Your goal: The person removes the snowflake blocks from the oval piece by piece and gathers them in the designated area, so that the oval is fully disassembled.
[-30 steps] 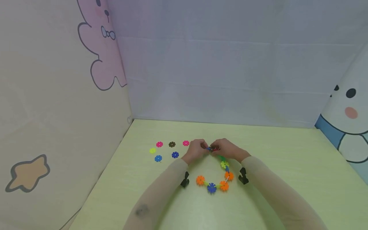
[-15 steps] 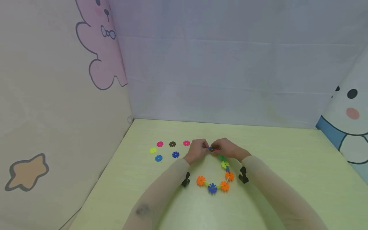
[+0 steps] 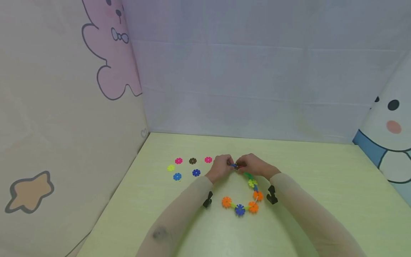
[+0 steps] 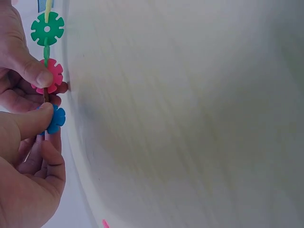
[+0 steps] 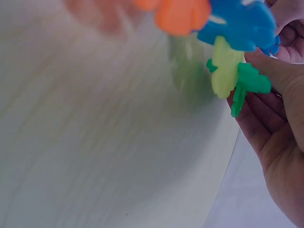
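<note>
My left hand pinches a blue notched plastic disc between thumb and fingers. Facing it, my right hand grips a pink notched disc at one end of a chain of interlocking discs. Between the two sits a brown disc, seen edge-on and partly covered by fingertips. Beyond the pink one, green discs link on. In the head view the chain curves toward the front through a yellow-green disc, orange discs and a dark blue disc, ending at another orange disc.
Several loose discs lie on the pale table left of my hands, among them a brown disc, a yellow disc and a light blue disc. A curtain hangs behind the table's back edge.
The front part of the chain has shifted slightly to the right on the table. Both hands stay close together in nearly the same place, still holding their discs.
</note>
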The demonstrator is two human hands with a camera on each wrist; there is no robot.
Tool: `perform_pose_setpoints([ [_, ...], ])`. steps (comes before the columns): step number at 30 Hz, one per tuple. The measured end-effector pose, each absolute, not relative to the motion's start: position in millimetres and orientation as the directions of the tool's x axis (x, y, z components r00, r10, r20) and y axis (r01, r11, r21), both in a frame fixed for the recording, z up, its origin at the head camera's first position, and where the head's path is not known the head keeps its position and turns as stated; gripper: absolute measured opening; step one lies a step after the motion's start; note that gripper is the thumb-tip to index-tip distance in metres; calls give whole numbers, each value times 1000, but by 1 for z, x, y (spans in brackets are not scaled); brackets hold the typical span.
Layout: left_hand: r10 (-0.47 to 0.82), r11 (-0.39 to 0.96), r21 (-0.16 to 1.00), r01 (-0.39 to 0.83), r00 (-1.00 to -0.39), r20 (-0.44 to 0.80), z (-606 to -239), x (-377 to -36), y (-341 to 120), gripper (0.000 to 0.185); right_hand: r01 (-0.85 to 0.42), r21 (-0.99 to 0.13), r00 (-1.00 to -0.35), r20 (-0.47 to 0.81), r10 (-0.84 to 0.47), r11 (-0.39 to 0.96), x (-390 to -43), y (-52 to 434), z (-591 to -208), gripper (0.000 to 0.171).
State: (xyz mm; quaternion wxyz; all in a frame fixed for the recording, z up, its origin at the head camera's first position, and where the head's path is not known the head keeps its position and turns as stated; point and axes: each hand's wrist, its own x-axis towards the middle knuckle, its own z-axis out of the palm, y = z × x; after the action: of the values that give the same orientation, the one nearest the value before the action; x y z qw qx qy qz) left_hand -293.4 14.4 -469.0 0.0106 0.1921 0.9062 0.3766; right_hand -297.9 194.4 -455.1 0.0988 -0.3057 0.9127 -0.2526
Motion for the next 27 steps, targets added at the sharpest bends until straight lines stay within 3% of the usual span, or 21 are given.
perform_pose_setpoints([
  [9,380,678,642,359,-918,112,-468,-292,15,4,-535,-514,-780,-5,-626,671,-296,195,-453,20],
  [18,411,691,601,402,-902,130,-466,-292,13,10,-537,-508,-775,-19,-632,673,-297,197,-452,18],
  [27,428,647,658,386,-898,106,-460,-296,-2,7,-514,-527,-782,-37,-623,677,-296,197,-450,20],
])
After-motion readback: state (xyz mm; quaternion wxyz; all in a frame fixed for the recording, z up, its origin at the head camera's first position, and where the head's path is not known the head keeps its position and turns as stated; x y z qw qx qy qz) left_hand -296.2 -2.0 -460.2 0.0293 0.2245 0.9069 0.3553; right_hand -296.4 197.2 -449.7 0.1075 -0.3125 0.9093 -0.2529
